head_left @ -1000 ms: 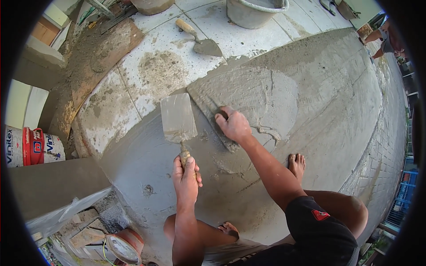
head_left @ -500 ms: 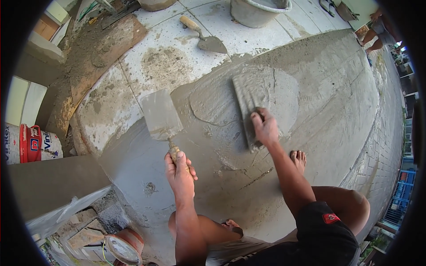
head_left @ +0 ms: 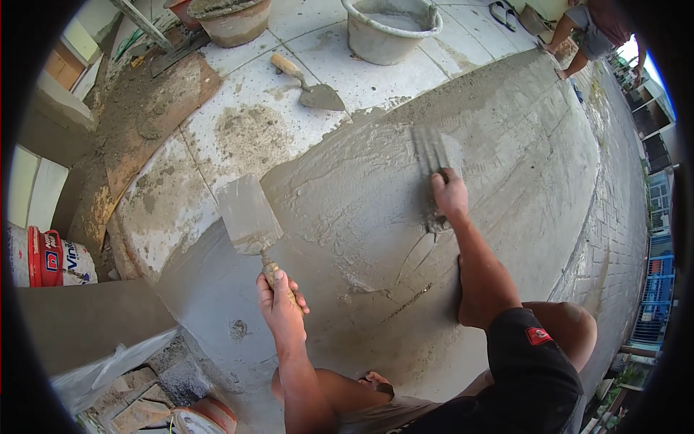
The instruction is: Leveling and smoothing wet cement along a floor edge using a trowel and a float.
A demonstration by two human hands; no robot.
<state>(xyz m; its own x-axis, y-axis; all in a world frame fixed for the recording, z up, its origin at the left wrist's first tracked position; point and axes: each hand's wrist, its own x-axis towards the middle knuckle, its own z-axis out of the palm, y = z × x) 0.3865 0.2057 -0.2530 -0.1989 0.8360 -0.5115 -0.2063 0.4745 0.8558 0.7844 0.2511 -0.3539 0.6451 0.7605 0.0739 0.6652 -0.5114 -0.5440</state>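
Observation:
My left hand (head_left: 282, 307) is closed round the wooden handle of a square-bladed trowel (head_left: 248, 210), its flat grey blade raised toward the upper left. My right hand (head_left: 448, 189) grips a flat float (head_left: 428, 145), blurred by motion, on a patch of wet grey mortar (head_left: 340, 192). The mortar lies over a smoother grey screed (head_left: 535, 159) that borders pale speckled tiles. Beyond it, a pointed trowel (head_left: 322, 97) with a wooden handle lies loose on the tiles.
Mortar-coated tubs (head_left: 384, 40) (head_left: 228, 25) stand on the tiles at the back. A dirty board (head_left: 166, 98) lies at upper left, a red-and-white pail (head_left: 50, 257) beside a low ledge at left, another bucket at bottom left. Another person (head_left: 596, 32) bends at upper right, beside sandals.
My right hand and float have swept rightward across the mortar, away from the trowel. My left hand with the trowel has shifted leftward. The other person's arms have moved.

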